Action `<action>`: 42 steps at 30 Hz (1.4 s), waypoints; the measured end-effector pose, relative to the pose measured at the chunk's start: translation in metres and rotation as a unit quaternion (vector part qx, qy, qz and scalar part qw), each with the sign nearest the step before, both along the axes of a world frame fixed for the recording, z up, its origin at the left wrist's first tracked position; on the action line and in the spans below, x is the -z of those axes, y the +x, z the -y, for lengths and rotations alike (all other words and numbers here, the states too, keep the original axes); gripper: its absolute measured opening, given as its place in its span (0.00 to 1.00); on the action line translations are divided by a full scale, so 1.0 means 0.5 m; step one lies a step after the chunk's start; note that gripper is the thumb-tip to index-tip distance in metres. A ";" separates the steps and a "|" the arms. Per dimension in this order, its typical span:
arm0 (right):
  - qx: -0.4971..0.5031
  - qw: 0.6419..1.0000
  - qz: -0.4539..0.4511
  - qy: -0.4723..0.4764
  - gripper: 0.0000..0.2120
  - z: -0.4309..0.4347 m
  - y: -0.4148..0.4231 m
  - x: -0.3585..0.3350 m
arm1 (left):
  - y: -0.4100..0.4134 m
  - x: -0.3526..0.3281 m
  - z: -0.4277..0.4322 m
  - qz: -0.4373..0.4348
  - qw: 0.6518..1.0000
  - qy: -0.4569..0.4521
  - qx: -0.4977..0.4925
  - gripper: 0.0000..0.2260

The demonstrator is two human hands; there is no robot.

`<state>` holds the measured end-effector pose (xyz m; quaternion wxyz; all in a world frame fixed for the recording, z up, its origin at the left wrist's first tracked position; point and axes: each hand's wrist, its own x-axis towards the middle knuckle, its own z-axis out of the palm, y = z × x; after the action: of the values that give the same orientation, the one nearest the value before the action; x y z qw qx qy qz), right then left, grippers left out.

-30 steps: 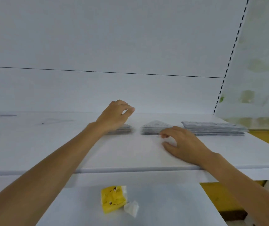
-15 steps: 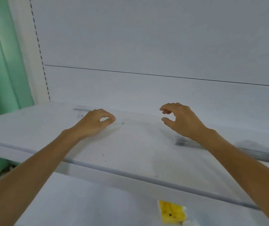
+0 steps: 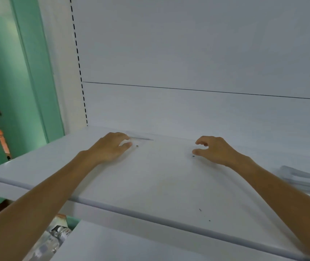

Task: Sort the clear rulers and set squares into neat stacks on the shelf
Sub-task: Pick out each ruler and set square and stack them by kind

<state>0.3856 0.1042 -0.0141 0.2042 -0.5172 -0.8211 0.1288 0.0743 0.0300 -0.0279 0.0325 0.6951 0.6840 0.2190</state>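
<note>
Clear rulers and set squares show only as a blurred stack (image 3: 301, 180) toward the shelf's (image 3: 159, 185) right end. Both hands were there a second ago and have now swung to the left back corner. The left hand (image 3: 110, 149), loosely curved, nears a stray ruler (image 3: 141, 138) along the back edge, while the right hand (image 3: 214, 150) hovers half-open and empty. It is likely the next piece to gather.
</note>
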 end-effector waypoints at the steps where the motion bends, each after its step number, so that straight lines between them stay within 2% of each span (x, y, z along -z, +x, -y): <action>1: 0.017 1.000 -0.001 -0.021 0.21 -0.001 -0.008 0.005 | -0.004 0.002 -0.007 -0.025 1.000 -0.016 0.005 0.18; 3: 0.037 0.998 0.024 -0.040 0.21 0.002 -0.021 0.014 | -0.009 0.006 -0.017 -0.054 0.997 -0.040 0.029 0.20; 6: 0.053 0.996 0.063 -0.012 0.17 0.014 -0.038 0.021 | -0.009 0.014 -0.027 -0.102 0.991 -0.060 0.067 0.21; 9: 0.063 0.996 0.070 0.002 0.18 0.029 -0.051 0.024 | 0.004 0.019 -0.028 -0.135 0.982 -0.086 0.102 0.22; 12: 0.074 0.996 0.041 -0.007 0.20 0.043 -0.057 0.024 | 0.025 0.019 -0.019 -0.128 0.982 -0.088 0.112 0.23; 15: 0.081 0.995 -0.012 -0.063 0.24 0.049 -0.056 0.018 | 0.040 0.015 0.002 -0.119 0.981 -0.068 0.135 0.20; 19: 0.086 0.989 -0.004 -0.121 0.28 0.058 -0.062 -0.003 | 0.051 0.009 0.045 -0.077 0.986 -0.047 0.141 0.21; 22: 0.071 0.988 0.001 -0.137 0.21 0.067 -0.070 -0.011 | 0.048 0.012 0.079 -0.072 0.985 -0.030 0.153 0.18; 24: 0.059 0.990 -0.009 -0.124 0.15 0.072 -0.071 -0.008 | 0.043 0.015 0.099 -0.064 0.984 -0.007 0.163 0.17; 27: 0.038 0.998 0.022 -0.053 0.13 0.083 -0.071 0.007 | 0.039 0.020 0.121 -0.042 0.981 0.025 0.185 0.13; 30: 0.033 0.999 0.011 -0.018 0.10 0.101 -0.068 0.021 | 0.031 0.017 0.131 0.007 0.976 0.068 0.207 0.07; 32: 0.037 0.999 0.011 0.006 0.09 0.117 -0.066 0.024 | 0.020 0.016 0.131 0.022 0.977 0.077 0.197 0.08; 36: 0.022 0.999 0.035 0.035 0.12 0.161 -0.062 0.021 | 0.008 0.028 0.135 0.021 0.979 0.029 0.200 0.11; 42: -0.023 0.993 0.072 0.086 0.14 0.250 -0.057 0.032 | 0.007 0.026 0.146 -0.021 0.983 0.030 0.178 0.15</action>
<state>0.3571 -0.0205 -0.0302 0.1852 -0.4863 -0.8536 0.0248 0.0779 -0.0431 -0.0411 0.0357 0.8110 0.5427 0.2158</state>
